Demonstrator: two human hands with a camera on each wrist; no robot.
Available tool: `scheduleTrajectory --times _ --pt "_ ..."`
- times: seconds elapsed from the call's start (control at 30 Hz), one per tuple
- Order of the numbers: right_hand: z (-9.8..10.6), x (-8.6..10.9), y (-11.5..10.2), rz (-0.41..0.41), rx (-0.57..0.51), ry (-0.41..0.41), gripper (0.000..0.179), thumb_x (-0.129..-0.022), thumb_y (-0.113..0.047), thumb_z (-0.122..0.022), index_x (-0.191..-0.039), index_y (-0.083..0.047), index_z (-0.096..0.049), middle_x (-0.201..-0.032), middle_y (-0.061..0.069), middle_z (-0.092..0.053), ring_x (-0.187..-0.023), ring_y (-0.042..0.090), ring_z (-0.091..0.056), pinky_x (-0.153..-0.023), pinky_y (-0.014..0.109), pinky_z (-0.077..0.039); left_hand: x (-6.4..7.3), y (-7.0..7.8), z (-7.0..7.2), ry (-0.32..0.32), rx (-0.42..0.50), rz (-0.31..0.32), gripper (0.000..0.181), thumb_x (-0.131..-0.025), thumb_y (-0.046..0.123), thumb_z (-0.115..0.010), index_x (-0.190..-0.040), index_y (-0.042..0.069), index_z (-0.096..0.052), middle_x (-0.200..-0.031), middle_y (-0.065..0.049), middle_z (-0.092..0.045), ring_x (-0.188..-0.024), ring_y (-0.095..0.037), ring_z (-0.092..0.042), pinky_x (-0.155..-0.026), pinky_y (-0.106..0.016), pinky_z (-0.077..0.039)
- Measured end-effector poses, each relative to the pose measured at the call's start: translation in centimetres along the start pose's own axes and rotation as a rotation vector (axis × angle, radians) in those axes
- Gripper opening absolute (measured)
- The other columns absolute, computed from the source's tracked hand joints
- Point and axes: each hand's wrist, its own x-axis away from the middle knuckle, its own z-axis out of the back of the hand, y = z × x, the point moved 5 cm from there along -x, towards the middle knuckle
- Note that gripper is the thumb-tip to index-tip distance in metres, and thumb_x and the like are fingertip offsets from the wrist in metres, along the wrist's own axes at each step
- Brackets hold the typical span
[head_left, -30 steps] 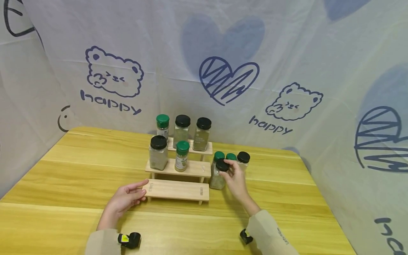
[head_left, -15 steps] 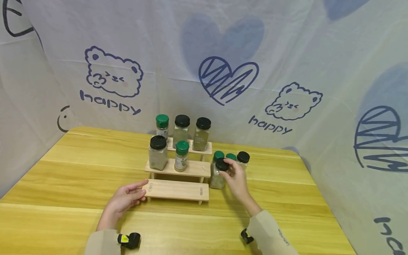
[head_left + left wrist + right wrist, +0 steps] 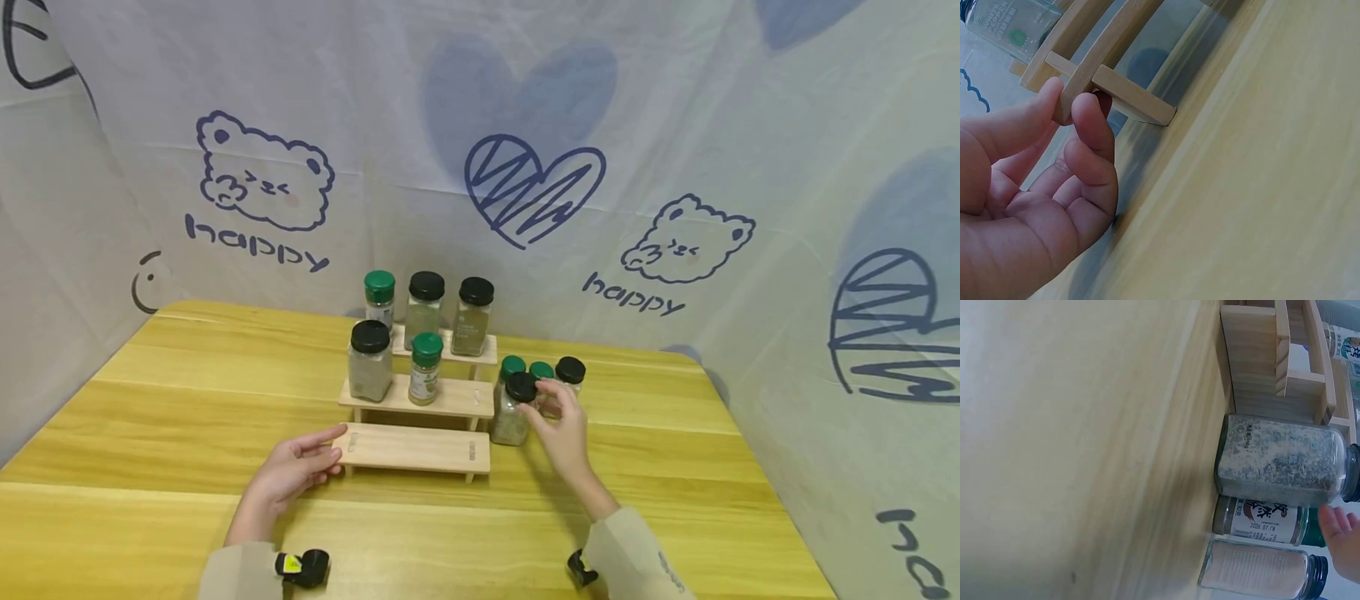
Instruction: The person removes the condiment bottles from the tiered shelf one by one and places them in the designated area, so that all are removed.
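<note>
My left hand (image 3: 288,475) pinches the left end of the lowest shelf of a three-step wooden spice rack (image 3: 412,450), its thumb above and curled fingers beneath in the left wrist view. To the rack's right, a square glass spice jar (image 3: 510,425) with a black lid stands upright on the table. My right hand (image 3: 566,429) is just right of that lid, thumb and forefinger spread and loosely bent. Speckled contents fill this jar (image 3: 1282,459) in the right wrist view, where only the fingertips (image 3: 1335,519) show, beside the green cap of a neighbouring jar.
Behind the square jar stand two green-capped jars (image 3: 541,369) and another black-lidded jar (image 3: 570,371). The middle shelf bears a black-lidded jar (image 3: 371,367) and a green-capped one (image 3: 425,375); three more line the top shelf. A printed cloth (image 3: 390,233) hangs behind the table.
My right forefinger has slid off the black lid to its right, and the right hand has shifted slightly away from the jar. The left hand keeps its grip on the rack.
</note>
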Motion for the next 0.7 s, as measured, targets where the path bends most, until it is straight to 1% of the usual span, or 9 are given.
scheduleTrajectory --times 0.1,0.17,0.27,0.4,0.6,0.7 --pt "0.3 0.2 0.0 0.023 -0.002 0.052 0.027 -0.072 0.016 -0.064 -0.096 0.02 -0.053 -0.092 0.032 -0.051 -0.078 0.041 -0.052 -0.065 0.021 -0.049 0.0 0.0 0.0 -0.003 -0.001 0.0 0.049 -0.086 0.004 -0.057 -0.129 -0.006 -0.035 -0.082 0.0 -0.06 -0.07 -0.01 -0.058 -0.058 -0.019 -0.046" --pt "0.5 0.3 -0.1 0.04 -0.003 0.084 0.023 -0.072 0.016 -0.063 -0.093 0.02 -0.053 -0.087 0.032 -0.051 -0.074 0.038 -0.051 -0.061 0.017 -0.046 0.0 0.0 0.0 -0.005 -0.002 -0.001 0.05 -0.086 0.005 -0.057 -0.129 -0.006 -0.035 -0.082 0.0 -0.06 -0.07 -0.01 -0.058 -0.058 -0.019 -0.046" --pt "0.7 0.5 -0.3 0.059 0.004 0.113 0.018 -0.072 0.018 -0.062 -0.088 0.02 -0.054 -0.081 0.03 -0.053 -0.069 0.03 -0.052 -0.058 0.017 -0.046 0.0 0.0 0.1 -0.006 -0.003 -0.002 0.049 -0.086 0.005 -0.057 -0.129 -0.006 -0.036 -0.082 0.0 -0.06 -0.07 -0.01 -0.058 -0.058 -0.019 -0.046" --pt "0.7 0.8 -0.5 0.061 -0.013 0.125 0.014 -0.072 0.019 -0.061 -0.084 0.02 -0.054 -0.078 0.029 -0.055 -0.068 0.021 -0.053 -0.057 0.018 -0.046 0.0 -0.1 0.1 0.006 -0.004 0.004 0.049 -0.085 0.005 -0.058 -0.129 -0.006 -0.037 -0.082 0.0 -0.06 -0.07 -0.01 -0.058 -0.058 -0.019 -0.046" --pt "0.4 1.1 -0.9 0.088 -0.043 0.123 0.012 -0.072 0.019 -0.06 -0.083 0.019 -0.055 -0.076 0.028 -0.057 -0.069 0.018 -0.054 -0.056 0.018 -0.046 0.1 0.0 0.0 -0.008 -0.006 -0.007 0.05 -0.085 0.006 -0.059 -0.129 -0.006 -0.038 -0.082 0.0 -0.06 -0.07 -0.01 -0.058 -0.058 -0.019 -0.046" --pt "0.1 1.2 -1.1 0.087 -0.055 0.12 0.011 -0.073 0.019 -0.06 -0.083 0.018 -0.055 -0.077 0.027 -0.057 -0.071 0.015 -0.055 -0.056 0.019 -0.046 0.1 0.0 0.0 -0.01 -0.011 -0.009 0.05 -0.085 0.006 -0.059 -0.129 -0.006 -0.037 -0.082 0.0 -0.06 -0.07 -0.01 -0.058 -0.058 -0.019 -0.046"
